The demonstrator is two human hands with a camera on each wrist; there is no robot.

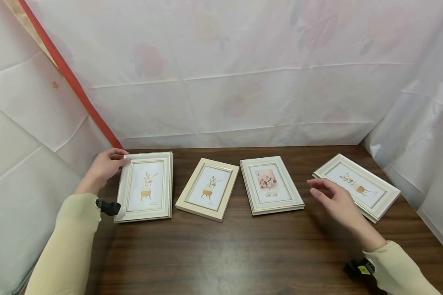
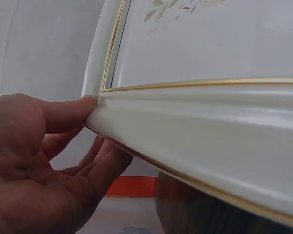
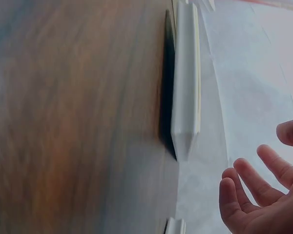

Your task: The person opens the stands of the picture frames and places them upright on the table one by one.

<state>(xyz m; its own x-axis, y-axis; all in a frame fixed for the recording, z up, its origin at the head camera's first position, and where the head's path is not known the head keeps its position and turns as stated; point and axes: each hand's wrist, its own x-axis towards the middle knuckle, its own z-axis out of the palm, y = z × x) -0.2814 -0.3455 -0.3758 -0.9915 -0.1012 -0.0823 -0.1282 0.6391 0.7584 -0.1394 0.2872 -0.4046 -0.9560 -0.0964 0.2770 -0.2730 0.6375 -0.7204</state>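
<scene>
At the far left, my left hand (image 1: 102, 167) pinches the upper left corner of a white picture frame (image 1: 147, 190) that shows a potted plant print. In the left wrist view the thumb (image 2: 71, 113) presses on the face while the other fingers curl beneath the gold-lined edge. My right hand (image 1: 337, 203) hovers with nothing in it, fingers loosely bent and apart. It lies between a white frame with a pink flower print (image 1: 269, 184) and a tilted white frame (image 1: 376, 190) at the far right, overlapping that one's near left edge in the head view.
A cream picture frame (image 1: 208, 188), turned slightly clockwise, lies beside the left one. All the frames rest along the back of a dark wooden table (image 1: 206, 254). Pale printed sheets (image 1: 221, 94) hang behind and at both sides, with a red strip (image 1: 70, 73) at the left.
</scene>
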